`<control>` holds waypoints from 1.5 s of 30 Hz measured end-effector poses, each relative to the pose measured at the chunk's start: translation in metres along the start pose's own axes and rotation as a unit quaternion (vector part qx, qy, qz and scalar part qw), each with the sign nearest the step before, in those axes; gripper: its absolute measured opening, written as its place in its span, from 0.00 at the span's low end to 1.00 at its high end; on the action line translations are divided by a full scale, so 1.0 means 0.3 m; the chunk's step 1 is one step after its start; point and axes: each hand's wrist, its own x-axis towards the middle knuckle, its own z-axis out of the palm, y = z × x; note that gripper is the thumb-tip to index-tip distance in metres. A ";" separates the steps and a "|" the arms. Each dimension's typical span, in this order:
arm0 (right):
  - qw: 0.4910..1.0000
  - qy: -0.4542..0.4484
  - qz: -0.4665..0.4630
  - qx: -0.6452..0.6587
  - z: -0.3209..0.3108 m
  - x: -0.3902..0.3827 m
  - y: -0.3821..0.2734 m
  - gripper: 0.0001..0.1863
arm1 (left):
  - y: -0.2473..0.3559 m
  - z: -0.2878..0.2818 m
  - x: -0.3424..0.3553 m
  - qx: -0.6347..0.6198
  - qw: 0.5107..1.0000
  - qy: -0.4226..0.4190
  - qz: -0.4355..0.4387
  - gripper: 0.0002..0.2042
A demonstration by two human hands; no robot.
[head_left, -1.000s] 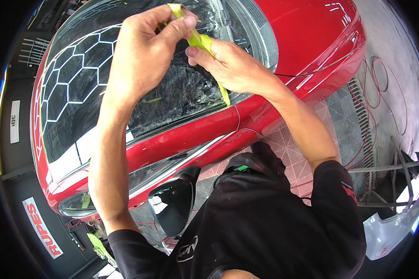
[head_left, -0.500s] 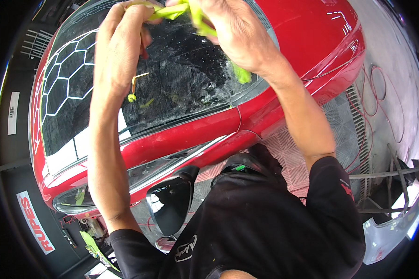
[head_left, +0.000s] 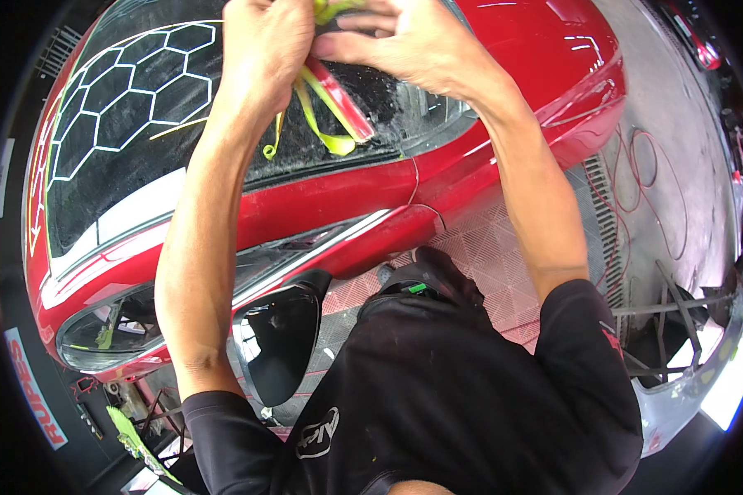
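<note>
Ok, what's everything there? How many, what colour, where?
Car: 1, red, across the middle
Windscreen: 1, dark and dusty, under the hands
Honeycomb pattern: 1, white, on dark glass at left
Thin strips: several, yellow-green, at and below the hands
Wider strip: 1, mostly red, over the windscreen
Side mirror: 1, black, lower centre-left
Drain grate: 1, dark, right floor
Bumper-like panel: 1, grey, lower right
Red-lettered sign: 1, red on white, lower-left wall
Left hand: 1, bare, top centre
Right hand: 1, bare, beside it
Shirt: 1, black, bottom centre
</note>
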 end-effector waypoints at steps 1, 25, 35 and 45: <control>0.992 0.116 -0.039 0.035 0.020 -0.021 0.042 0.41 | -0.026 -0.028 0.012 0.069 0.997 0.023 0.015 0.19; 0.902 -0.334 0.196 -0.191 -0.128 -0.214 0.333 0.14 | -0.257 0.133 -0.303 0.510 0.787 -0.341 0.065 0.08; 0.951 -0.206 0.212 -0.089 -0.149 -0.337 0.401 0.13 | -0.290 0.237 -0.249 0.485 0.784 -0.378 0.087 0.07; 0.962 -0.146 0.223 -0.059 -0.136 -0.393 0.403 0.12 | -0.320 0.287 -0.258 0.519 0.762 -0.380 0.082 0.10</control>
